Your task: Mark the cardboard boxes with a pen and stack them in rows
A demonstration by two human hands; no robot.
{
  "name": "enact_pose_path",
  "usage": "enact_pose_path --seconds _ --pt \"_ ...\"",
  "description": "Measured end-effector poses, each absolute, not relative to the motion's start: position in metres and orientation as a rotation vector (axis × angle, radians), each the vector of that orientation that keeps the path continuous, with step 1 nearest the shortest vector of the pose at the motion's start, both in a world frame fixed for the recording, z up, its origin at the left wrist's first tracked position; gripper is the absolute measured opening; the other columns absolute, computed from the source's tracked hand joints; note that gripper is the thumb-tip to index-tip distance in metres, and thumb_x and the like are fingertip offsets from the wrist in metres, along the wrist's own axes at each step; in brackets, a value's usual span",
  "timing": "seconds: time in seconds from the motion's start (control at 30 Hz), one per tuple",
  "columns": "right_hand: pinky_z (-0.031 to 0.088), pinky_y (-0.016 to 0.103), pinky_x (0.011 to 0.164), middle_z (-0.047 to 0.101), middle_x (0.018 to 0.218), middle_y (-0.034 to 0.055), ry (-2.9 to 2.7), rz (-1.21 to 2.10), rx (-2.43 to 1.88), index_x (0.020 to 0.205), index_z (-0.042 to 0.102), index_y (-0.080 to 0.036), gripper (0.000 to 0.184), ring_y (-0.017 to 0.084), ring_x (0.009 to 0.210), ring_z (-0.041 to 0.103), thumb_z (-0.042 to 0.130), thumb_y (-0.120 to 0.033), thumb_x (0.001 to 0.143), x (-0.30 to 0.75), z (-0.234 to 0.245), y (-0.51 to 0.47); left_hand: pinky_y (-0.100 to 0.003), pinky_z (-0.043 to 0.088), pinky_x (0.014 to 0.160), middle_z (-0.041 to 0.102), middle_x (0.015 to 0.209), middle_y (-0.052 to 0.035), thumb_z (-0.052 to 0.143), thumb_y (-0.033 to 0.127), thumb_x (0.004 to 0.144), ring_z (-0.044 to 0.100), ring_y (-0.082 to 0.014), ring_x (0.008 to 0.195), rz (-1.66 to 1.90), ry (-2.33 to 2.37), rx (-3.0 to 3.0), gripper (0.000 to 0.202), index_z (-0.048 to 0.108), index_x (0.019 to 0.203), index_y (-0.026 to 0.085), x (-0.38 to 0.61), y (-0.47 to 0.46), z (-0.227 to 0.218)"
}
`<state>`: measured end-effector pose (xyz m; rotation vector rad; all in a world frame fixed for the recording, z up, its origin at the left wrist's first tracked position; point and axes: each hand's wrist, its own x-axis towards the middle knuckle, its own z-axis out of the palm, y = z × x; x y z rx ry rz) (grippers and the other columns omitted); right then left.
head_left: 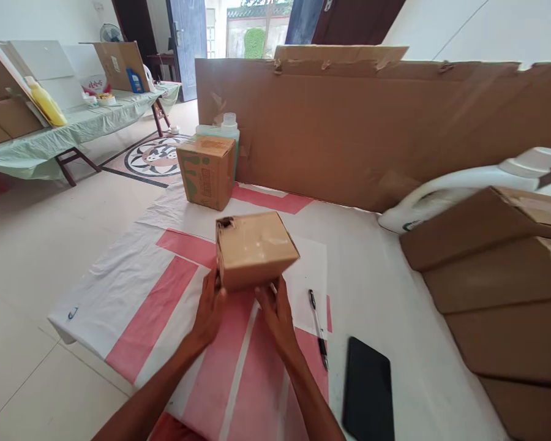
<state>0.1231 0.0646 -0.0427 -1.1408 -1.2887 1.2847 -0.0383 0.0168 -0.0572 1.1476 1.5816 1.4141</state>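
In the middle of the head view is a small brown cardboard box (257, 245), slightly tilted, with clear tape on top and a torn dark hole at its far left corner. My left hand (210, 309) grips its near left side. At its near right bottom edge, my right hand (275, 306) has its fingers curled under the cardboard. Some fingertips are hidden behind or below the box. Beneath it lies a white sheet of paper (310, 260) on the red-and-white table cover (156, 318). Whether the box touches the table I cannot tell.
A pen (319, 331) and a black phone (368, 389) lie right of my right arm. Behind stands a printed carton (207, 174) before a jug (229, 122). A tall cardboard panel (349, 128) lines the back. Several brown boxes (496, 294) and a white jug (441, 190) are at right.
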Motion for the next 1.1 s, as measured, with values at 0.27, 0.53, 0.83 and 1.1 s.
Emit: enact_pose_path --seconds 0.27,0.53,0.83,1.1 --pt "0.056 0.042 0.085 0.069 0.117 0.0105 -1.330 0.780 -1.539 0.126 0.068 -0.023 0.047 0.027 0.098 0.066 0.060 -0.059 0.096 0.202 -0.016 -0.061 -0.055 0.042 0.117 0.042 0.157 -0.0162 0.040 0.062 0.103 0.046 -0.0345 0.142 1.174 1.536 1.437 0.069 0.035 0.163 0.026 0.002 -0.119 -0.033" --pt "0.056 0.039 0.077 0.066 0.106 0.0118 -1.383 0.691 -1.477 0.125 0.071 -0.018 0.054 0.027 0.098 0.065 0.048 -0.061 0.101 0.197 -0.008 -0.074 -0.048 0.047 0.104 0.055 0.128 -0.0136 0.032 0.062 0.105 0.056 -0.0296 0.118 1.090 1.552 1.562 0.062 0.054 0.147 0.021 -0.007 -0.111 -0.019" --pt "0.048 0.051 0.112 0.052 0.157 0.0140 -1.429 1.045 -1.387 0.159 0.041 -0.026 0.082 0.033 0.139 0.055 0.068 -0.059 0.090 0.207 -0.052 -0.099 -0.054 0.039 0.118 0.052 0.151 -0.0150 0.029 0.062 0.107 0.051 -0.0312 0.138 1.148 1.513 1.434 0.065 0.041 0.158 0.024 -0.028 -0.127 -0.050" --pt "0.058 0.040 0.084 0.075 0.112 0.0120 -1.241 0.948 -1.422 0.124 0.070 -0.020 0.056 0.028 0.098 0.069 0.072 -0.061 0.087 0.225 -0.022 -0.085 -0.050 0.053 0.103 0.051 0.140 -0.0189 0.049 0.053 0.103 0.054 -0.0331 0.128 1.138 1.410 1.978 0.070 0.033 0.163 0.021 -0.013 -0.143 -0.002"
